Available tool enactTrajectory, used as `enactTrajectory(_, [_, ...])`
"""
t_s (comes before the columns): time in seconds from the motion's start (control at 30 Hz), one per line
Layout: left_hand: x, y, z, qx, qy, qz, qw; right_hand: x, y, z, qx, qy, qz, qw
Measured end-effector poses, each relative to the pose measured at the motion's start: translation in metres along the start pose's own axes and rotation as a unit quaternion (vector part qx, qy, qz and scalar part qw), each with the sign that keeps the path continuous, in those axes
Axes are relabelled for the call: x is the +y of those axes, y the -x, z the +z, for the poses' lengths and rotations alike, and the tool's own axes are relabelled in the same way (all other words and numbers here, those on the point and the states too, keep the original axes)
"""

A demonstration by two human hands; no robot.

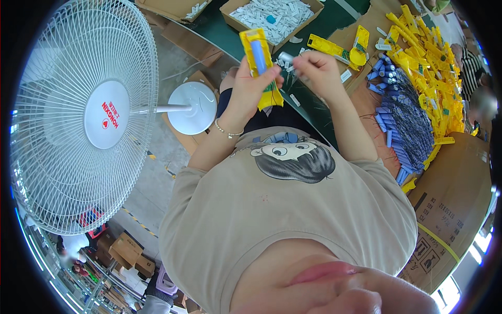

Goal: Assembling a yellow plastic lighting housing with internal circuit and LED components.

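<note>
Person's lower face (340, 293), cut off by the bottom edge, lies nearest, next to a beige T-shirt (293, 220). Left hand (250, 86) wraps its grip around a yellow casing (271, 98) with a blue cylinder (258, 52) in it, fingers hiding the middle, while the right hand (320, 73) pinches a silver cylinder (285, 57) just beside it, one end covered by fingertips. Green worktop (214, 27) shows between torso and carton (235, 23), a fan (104, 115) crowding the left, heaped blue cylinders (400, 110) the right.
</note>
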State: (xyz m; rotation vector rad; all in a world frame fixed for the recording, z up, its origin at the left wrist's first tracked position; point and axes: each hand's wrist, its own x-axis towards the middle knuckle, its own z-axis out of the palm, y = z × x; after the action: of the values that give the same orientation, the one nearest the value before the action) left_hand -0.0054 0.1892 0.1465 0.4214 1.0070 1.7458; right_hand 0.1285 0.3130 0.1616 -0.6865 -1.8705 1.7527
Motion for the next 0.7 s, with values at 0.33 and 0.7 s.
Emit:
enactTrajectory(0.33, [-0.022, 0.006, -0.006, -0.132, -0.210, -0.070, 0.966, -0.015, -0.007, -0.008, 0.003, 0.133, 0.061, 0.989])
enactTrajectory(0.7, [-0.018, 0.000, -0.002, -0.151, -0.274, -0.068, 0.948, 0.004, -0.009, -0.003, 0.063, 0.108, 0.082, 0.989])
